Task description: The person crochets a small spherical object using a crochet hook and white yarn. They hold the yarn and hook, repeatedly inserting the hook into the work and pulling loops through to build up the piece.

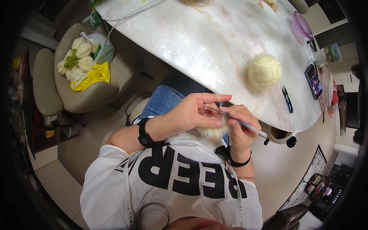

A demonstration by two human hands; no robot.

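My left hand (198, 112) pinches a small fuzzy cream crochet piece (213, 132) between thumb and fingers. A strand of pale, glittery yarn (220, 99) runs over its raised index finger. My right hand (243, 122) grips a crochet hook (252, 129) by its translucent handle. The hook's thin metal shaft points left, into the space between my left thumb and index finger. Fingers partly cover the piece and the hook's tip. Both hands are in front of my shirt, at the table's near edge. Beyond them, a ball of cream tinsel-like yarn (264, 71) rests on the tabletop.
Small dark-handled snips (287, 99) lie on the marble-patterned table (184, 43), right of the yarn ball. A phone (313, 82) with a lit screen and a purple bowl (302, 25) are farther right. On a beige chair (83, 100) sit a fuzzy cream-and-green piece (76, 61) and plastic bags (96, 76).
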